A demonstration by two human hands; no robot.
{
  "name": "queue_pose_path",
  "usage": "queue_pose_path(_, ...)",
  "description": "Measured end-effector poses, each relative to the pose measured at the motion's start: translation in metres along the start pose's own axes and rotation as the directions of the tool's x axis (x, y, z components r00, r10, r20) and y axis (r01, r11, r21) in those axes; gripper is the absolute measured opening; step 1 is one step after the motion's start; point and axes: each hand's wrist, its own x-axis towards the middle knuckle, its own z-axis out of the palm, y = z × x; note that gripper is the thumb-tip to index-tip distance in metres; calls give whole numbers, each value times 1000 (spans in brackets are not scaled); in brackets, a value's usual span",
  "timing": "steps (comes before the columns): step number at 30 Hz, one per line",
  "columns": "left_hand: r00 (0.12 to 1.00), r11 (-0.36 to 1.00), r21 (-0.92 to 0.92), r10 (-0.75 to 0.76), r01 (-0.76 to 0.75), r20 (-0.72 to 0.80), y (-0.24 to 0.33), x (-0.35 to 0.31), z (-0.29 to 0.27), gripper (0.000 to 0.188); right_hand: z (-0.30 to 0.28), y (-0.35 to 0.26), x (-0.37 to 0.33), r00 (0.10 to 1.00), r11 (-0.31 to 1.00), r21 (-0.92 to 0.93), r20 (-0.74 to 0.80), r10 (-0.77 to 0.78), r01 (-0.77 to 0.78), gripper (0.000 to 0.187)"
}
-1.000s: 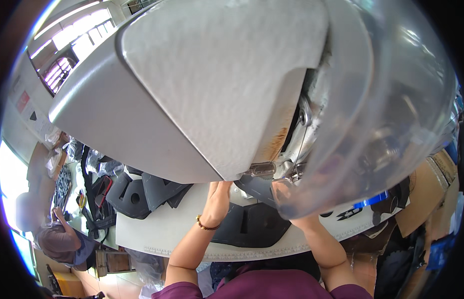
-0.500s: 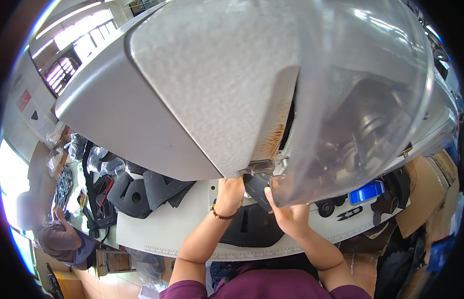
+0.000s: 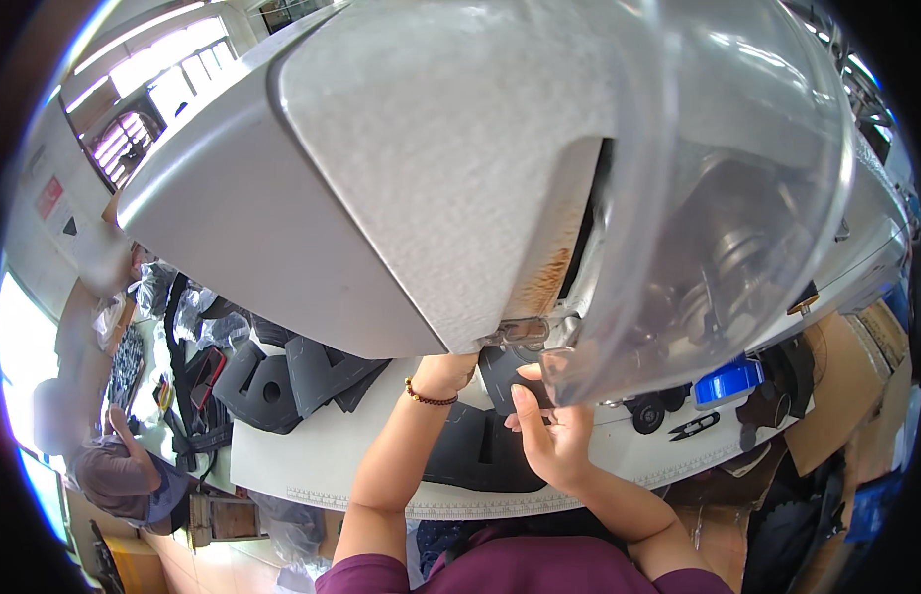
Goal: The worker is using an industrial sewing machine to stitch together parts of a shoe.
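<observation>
A grey sewing machine fills the upper view, its clear plastic cover bulging out to the right. Beneath its head lies a small black flat piece with a pale line of marks. My right hand pinches that piece's right edge between thumb and fingers. My left hand, a beaded bracelet at the wrist, reaches in at the piece's left side; the machine head hides its fingers. Closer to me, a larger black panel with a slot lies flat on the white table, partly under my forearms.
Black cut panels are stacked at the left. To the right are a blue container, black round parts and thread snips. Cardboard stands past the right end. A person sits at the far left.
My left hand has moved slightly left and farther under the machine head. My right hand has shifted left, and the small black piece has turned more upright in view.
</observation>
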Motion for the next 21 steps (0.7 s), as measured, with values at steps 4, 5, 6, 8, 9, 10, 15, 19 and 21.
queue_pose_path(4, 999, 1000, -2, -1, 1, -44, 1, 17, -2, 25, 8, 3, -2, 999, 995, -101, -28, -30, 27, 17)
queue_pose_path(5, 998, 1000, -2, -2, 2, -55, 4, 18, -5, 25, 9, 2, -1, 999, 994, -105, -38, -24, 20, 17)
queue_pose_path(6, 998, 1000, -2, -5, 5, -65, 5, 19, -7, 25, 10, 1, 0, 999, 994, -109, -50, -19, 13, 16)
queue_pose_path(8, 997, 1000, -4, -12, 12, -82, 6, 20, -10, 25, 10, 3, 0, 997, 989, -141, -58, -43, 35, 16)
queue_pose_path(9, 996, 1000, -3, -13, 12, -90, 6, 24, -9, 25, 10, 4, 0, 995, 983, -172, -64, -72, 60, 16)
queue_pose_path(10, 995, 1000, -3, -14, 13, -97, 8, 25, -11, 24, 10, 5, 0, 996, 986, -159, -65, -64, 53, 16)
queue_pose_path(15, 988, 1000, -1, -11, 11, -154, 14, 41, -15, 24, 13, 2, 2, 998, 989, -143, -56, -37, 29, 16)
queue_pose_path(19, 959, 998, 39, 48, -38, -281, 18, 49, -21, 24, 5, 0, 0, 991, 991, 0, 9, 131, -131, 18)
queue_pose_path(21, 926, 995, 71, 93, -72, -365, 30, 63, -33, 24, -2, -7, -4, 989, 989, -42, 32, 146, -145, 16)
